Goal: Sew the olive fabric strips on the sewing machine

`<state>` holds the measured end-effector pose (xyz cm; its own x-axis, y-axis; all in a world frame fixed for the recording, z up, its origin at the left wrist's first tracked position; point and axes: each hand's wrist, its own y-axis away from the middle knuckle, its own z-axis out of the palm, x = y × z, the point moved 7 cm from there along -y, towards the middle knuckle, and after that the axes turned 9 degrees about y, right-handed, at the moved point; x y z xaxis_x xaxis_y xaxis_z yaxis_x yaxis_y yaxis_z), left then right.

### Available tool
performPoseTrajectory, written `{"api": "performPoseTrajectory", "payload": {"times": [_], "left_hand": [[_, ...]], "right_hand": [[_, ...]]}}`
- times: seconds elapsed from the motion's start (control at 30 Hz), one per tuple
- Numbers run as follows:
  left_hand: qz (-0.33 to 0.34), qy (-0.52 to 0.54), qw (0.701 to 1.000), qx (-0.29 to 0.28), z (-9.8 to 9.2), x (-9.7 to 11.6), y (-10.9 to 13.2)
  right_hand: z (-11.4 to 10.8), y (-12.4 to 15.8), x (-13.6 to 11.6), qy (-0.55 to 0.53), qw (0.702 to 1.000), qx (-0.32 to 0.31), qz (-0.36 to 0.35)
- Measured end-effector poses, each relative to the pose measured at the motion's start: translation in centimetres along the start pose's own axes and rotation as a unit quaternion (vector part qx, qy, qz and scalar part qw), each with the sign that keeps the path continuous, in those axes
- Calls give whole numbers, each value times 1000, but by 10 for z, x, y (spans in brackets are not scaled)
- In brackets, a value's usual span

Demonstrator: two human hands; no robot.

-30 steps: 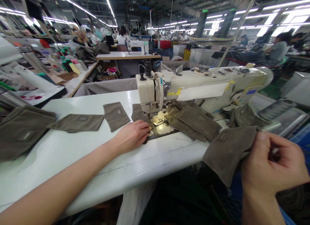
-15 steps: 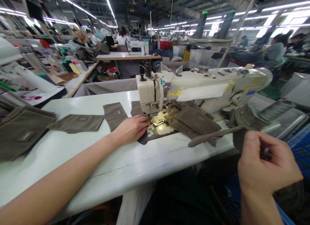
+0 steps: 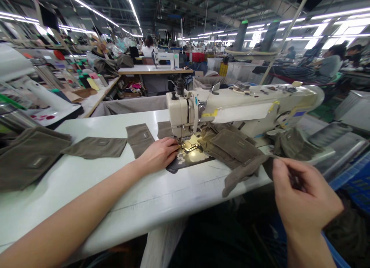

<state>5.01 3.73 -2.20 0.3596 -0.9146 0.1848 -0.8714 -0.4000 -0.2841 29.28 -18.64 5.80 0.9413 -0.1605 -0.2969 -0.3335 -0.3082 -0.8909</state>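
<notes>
Since 0.5 s ago the right hand (image 3: 303, 198) has drifted left and a little nearer the surface (image 3: 115, 183), and the fabric piece (image 3: 245, 171) it carries has gone from a taut strip to a slack fold.

Head view: the right hand is raised off the front edge of the surface, back of the hand toward the camera, wrist bent inward. Its fingers (image 3: 279, 171) are pinched together on 1 end of the brown fabric piece, whose free end droops over the front edge, just beside the stack of brown pieces (image 3: 234, 144) under the sewing machine (image 3: 245, 102).

The left arm stretches across the surface, almost straight. The left hand (image 3: 158, 154) lies palm down, fingers (image 3: 172, 144) close together and flat, gripping nothing, tips just beside the presser foot (image 3: 190, 146). 2 loose brown pieces (image 3: 96, 146) lie on the surface left of that hand.
</notes>
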Motion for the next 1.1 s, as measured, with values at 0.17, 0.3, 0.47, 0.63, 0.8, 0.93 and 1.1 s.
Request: {"api": "performPoseTrajectory", "payload": {"times": [0.17, 0.3, 0.47, 0.63, 0.8, 0.93, 1.1], "left_hand": [[-12, 39, 999, 25, 3, -8, 7], [-21, 61, 997, 34, 5, -18, 15], [-97, 94, 990, 47, -8, -47, 41], [-269, 161, 943, 108, -33, -31, 65], [-418, 661, 613, -115, 21, 71, 67], [-385, 823, 416, -34, 33, 107, 45], [-407, 781, 433, 193, 25, 71, 35]], "right_hand": [[5, 1, -24, -19, 998, -49, -43], [7, 2, -40, -34, 994, -83, -70], [9, 2, -47, -30, 991, -96, -85], [9, 4, -59, -31, 993, -68, -93], [3, 17, -87, -67, 984, -60, -153], [-4, 41, -115, -141, 948, -119, -260], [-4, 75, -130, -251, 886, -233, -313]]}}
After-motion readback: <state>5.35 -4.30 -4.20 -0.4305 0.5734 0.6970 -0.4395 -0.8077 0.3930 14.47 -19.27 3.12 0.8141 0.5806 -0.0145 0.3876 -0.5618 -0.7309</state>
